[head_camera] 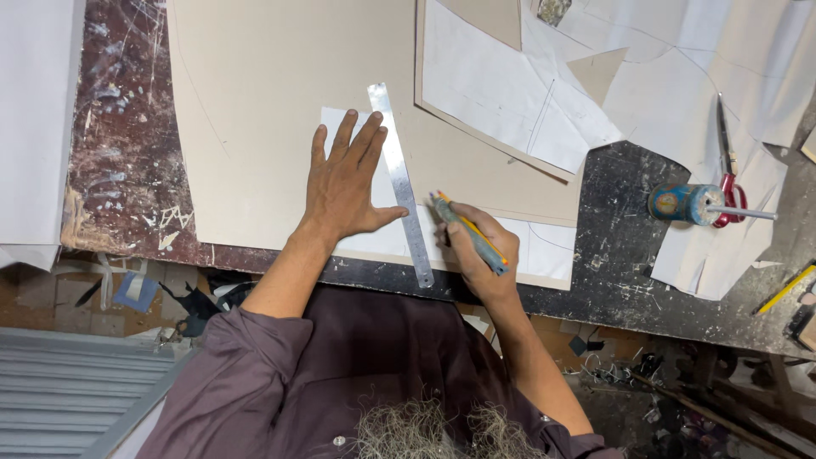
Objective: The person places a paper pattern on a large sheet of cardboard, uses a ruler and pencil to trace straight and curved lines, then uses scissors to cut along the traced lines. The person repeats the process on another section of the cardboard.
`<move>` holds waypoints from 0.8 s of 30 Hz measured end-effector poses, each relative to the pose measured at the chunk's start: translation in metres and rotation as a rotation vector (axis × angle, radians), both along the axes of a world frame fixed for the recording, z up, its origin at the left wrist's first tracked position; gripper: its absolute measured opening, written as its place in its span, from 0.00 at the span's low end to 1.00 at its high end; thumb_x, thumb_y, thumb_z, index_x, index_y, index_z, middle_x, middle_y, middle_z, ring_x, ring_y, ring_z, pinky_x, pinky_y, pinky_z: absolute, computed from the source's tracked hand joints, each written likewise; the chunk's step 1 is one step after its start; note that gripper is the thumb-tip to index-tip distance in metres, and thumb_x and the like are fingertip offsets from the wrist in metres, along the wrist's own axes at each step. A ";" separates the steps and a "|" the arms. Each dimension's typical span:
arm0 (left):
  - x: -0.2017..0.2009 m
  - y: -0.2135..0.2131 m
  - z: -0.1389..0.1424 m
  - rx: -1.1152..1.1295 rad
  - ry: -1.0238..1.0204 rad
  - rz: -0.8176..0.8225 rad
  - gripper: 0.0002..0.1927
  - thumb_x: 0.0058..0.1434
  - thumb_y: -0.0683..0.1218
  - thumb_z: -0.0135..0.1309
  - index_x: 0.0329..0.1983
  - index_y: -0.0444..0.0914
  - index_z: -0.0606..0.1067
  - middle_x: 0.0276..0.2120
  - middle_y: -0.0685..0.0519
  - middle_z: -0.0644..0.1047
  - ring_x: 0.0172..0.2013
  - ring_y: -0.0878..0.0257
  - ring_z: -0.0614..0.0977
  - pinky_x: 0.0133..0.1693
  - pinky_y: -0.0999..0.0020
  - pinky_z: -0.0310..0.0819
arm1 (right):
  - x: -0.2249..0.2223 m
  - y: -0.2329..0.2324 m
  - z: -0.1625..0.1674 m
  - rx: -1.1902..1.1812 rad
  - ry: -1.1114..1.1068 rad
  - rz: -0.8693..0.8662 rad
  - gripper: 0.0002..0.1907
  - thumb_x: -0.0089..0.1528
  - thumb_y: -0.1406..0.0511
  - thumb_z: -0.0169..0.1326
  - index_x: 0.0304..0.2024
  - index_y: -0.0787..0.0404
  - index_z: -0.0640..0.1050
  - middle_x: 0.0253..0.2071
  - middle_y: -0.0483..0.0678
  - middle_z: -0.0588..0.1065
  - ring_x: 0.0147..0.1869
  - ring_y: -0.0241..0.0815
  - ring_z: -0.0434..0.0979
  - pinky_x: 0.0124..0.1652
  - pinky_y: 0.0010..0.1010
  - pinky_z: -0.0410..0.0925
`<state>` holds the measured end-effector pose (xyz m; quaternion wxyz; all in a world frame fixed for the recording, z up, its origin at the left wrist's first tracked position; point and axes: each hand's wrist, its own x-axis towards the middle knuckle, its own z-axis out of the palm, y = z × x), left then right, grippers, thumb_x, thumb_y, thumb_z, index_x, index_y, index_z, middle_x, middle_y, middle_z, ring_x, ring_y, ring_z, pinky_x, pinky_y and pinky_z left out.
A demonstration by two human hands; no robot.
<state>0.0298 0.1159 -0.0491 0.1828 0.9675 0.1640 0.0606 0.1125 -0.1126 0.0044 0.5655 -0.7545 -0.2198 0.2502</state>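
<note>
Left hand covers part of white paper and ruler edge. Right hand hides lower ends of its pencils. White sheets far left cut off by the edge.

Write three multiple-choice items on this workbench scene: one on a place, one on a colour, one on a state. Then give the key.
1. Where does the metal ruler lie?
A. On the floor
B. On the card sheet, under the left hand
C. Beside the scissors

2. What colour are the scissor handles?
A. Red
B. Green
C. White

3. How is the left hand?
A. Clenched
B. Flat, fingers spread
C. Raised off the table

Key: B, the palm edge and thumb press it down; A, red loops show by the blue tool; B, it lies flat while the right hand grips a pencil.
</note>
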 end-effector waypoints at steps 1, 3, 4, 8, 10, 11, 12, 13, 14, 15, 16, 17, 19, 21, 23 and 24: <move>0.000 0.000 0.001 -0.001 -0.002 0.002 0.64 0.38 0.75 0.65 0.73 0.36 0.62 0.75 0.50 0.56 0.74 0.50 0.49 0.70 0.38 0.35 | 0.000 -0.008 0.001 0.077 0.007 0.006 0.22 0.68 0.62 0.56 0.60 0.70 0.73 0.42 0.51 0.81 0.43 0.32 0.82 0.45 0.24 0.76; -0.001 0.000 0.002 -0.004 -0.002 -0.006 0.64 0.39 0.74 0.66 0.73 0.35 0.62 0.75 0.49 0.56 0.74 0.50 0.49 0.70 0.38 0.34 | -0.004 -0.021 0.001 0.056 -0.113 0.064 0.23 0.69 0.61 0.56 0.62 0.68 0.71 0.47 0.53 0.80 0.49 0.35 0.82 0.46 0.28 0.77; -0.001 -0.001 0.001 0.004 -0.024 -0.009 0.64 0.39 0.74 0.66 0.73 0.35 0.62 0.74 0.49 0.57 0.74 0.49 0.49 0.70 0.36 0.34 | -0.006 -0.027 0.000 0.049 -0.181 0.083 0.24 0.69 0.60 0.57 0.63 0.67 0.70 0.49 0.53 0.80 0.51 0.37 0.83 0.47 0.30 0.78; -0.012 -0.011 -0.002 0.038 -0.056 0.051 0.60 0.44 0.72 0.65 0.73 0.33 0.64 0.74 0.46 0.58 0.74 0.42 0.49 0.68 0.31 0.34 | -0.013 -0.044 -0.011 -0.201 -0.612 0.318 0.19 0.59 0.62 0.67 0.50 0.60 0.77 0.40 0.50 0.80 0.45 0.45 0.80 0.43 0.37 0.72; -0.020 -0.020 -0.004 0.055 -0.071 0.090 0.55 0.50 0.70 0.63 0.71 0.32 0.65 0.73 0.44 0.59 0.73 0.38 0.51 0.68 0.29 0.37 | -0.011 -0.052 -0.018 -0.207 -0.787 0.399 0.24 0.51 0.60 0.70 0.47 0.60 0.77 0.38 0.48 0.79 0.47 0.51 0.77 0.44 0.42 0.66; -0.024 -0.026 -0.005 0.056 -0.088 0.106 0.51 0.54 0.69 0.62 0.70 0.30 0.66 0.73 0.42 0.60 0.73 0.37 0.52 0.68 0.29 0.38 | -0.009 -0.057 -0.020 -0.217 -0.791 0.378 0.23 0.52 0.62 0.70 0.47 0.60 0.77 0.39 0.48 0.79 0.48 0.51 0.77 0.46 0.42 0.65; -0.028 -0.032 -0.006 0.058 -0.105 0.122 0.48 0.58 0.68 0.62 0.69 0.29 0.68 0.72 0.41 0.61 0.72 0.35 0.53 0.67 0.28 0.40 | -0.005 -0.063 -0.022 -0.227 -0.795 0.356 0.22 0.53 0.63 0.70 0.48 0.60 0.77 0.40 0.48 0.79 0.50 0.51 0.76 0.48 0.42 0.65; -0.033 -0.038 -0.006 0.062 -0.101 0.129 0.44 0.60 0.66 0.61 0.68 0.30 0.69 0.70 0.41 0.63 0.72 0.35 0.54 0.67 0.28 0.42 | 0.000 -0.070 -0.023 -0.239 -0.801 0.333 0.21 0.54 0.65 0.70 0.48 0.59 0.77 0.42 0.47 0.79 0.51 0.51 0.75 0.50 0.41 0.64; -0.038 -0.044 -0.006 0.067 -0.100 0.135 0.40 0.62 0.63 0.61 0.66 0.30 0.70 0.68 0.41 0.65 0.72 0.34 0.56 0.67 0.28 0.45 | 0.006 -0.077 -0.023 -0.262 -0.782 0.319 0.21 0.55 0.65 0.70 0.48 0.59 0.78 0.42 0.48 0.79 0.52 0.50 0.76 0.50 0.41 0.65; -0.041 -0.051 -0.006 0.072 -0.102 0.141 0.36 0.64 0.61 0.61 0.65 0.31 0.72 0.66 0.41 0.67 0.71 0.34 0.57 0.66 0.28 0.47 | 0.013 -0.084 -0.023 -0.285 -0.765 0.304 0.20 0.56 0.65 0.70 0.48 0.58 0.78 0.42 0.48 0.78 0.52 0.50 0.76 0.51 0.40 0.65; -0.044 -0.058 -0.006 0.081 -0.117 0.145 0.34 0.64 0.60 0.61 0.64 0.32 0.73 0.65 0.42 0.68 0.70 0.35 0.59 0.66 0.29 0.49 | 0.019 -0.091 -0.022 -0.309 -0.748 0.290 0.19 0.56 0.65 0.70 0.48 0.57 0.78 0.42 0.48 0.78 0.52 0.49 0.76 0.51 0.40 0.66; -0.047 -0.066 -0.005 0.091 -0.133 0.151 0.32 0.64 0.58 0.62 0.63 0.34 0.74 0.63 0.43 0.69 0.70 0.36 0.60 0.65 0.30 0.52 | 0.025 -0.098 -0.021 -0.291 -0.701 0.288 0.21 0.56 0.64 0.70 0.49 0.58 0.78 0.43 0.48 0.78 0.52 0.49 0.76 0.52 0.40 0.67; -0.049 -0.080 -0.005 0.115 -0.152 0.172 0.30 0.63 0.58 0.63 0.63 0.37 0.75 0.60 0.43 0.71 0.67 0.37 0.63 0.63 0.32 0.55 | 0.035 -0.111 -0.019 -0.252 -0.611 0.287 0.24 0.55 0.60 0.71 0.50 0.58 0.77 0.45 0.49 0.79 0.53 0.50 0.76 0.54 0.39 0.68; -0.049 -0.093 -0.005 0.143 -0.152 0.200 0.31 0.61 0.59 0.64 0.63 0.39 0.76 0.57 0.43 0.72 0.65 0.39 0.64 0.61 0.34 0.56 | 0.045 -0.120 -0.017 -0.242 -0.655 0.409 0.29 0.50 0.57 0.73 0.49 0.60 0.77 0.44 0.50 0.78 0.51 0.51 0.75 0.53 0.41 0.66; -0.044 -0.106 -0.007 0.145 -0.170 0.277 0.31 0.62 0.60 0.64 0.62 0.39 0.76 0.55 0.42 0.71 0.64 0.39 0.64 0.61 0.37 0.55 | 0.056 -0.130 -0.016 -0.244 -0.669 0.483 0.31 0.48 0.56 0.73 0.49 0.60 0.77 0.42 0.50 0.78 0.50 0.51 0.75 0.52 0.43 0.66; -0.041 -0.112 -0.008 0.147 -0.182 0.320 0.31 0.62 0.61 0.65 0.61 0.38 0.76 0.54 0.42 0.71 0.64 0.39 0.64 0.61 0.39 0.55 | 0.063 -0.136 -0.015 -0.251 -0.663 0.498 0.31 0.48 0.56 0.74 0.49 0.60 0.78 0.42 0.50 0.77 0.50 0.51 0.75 0.52 0.43 0.66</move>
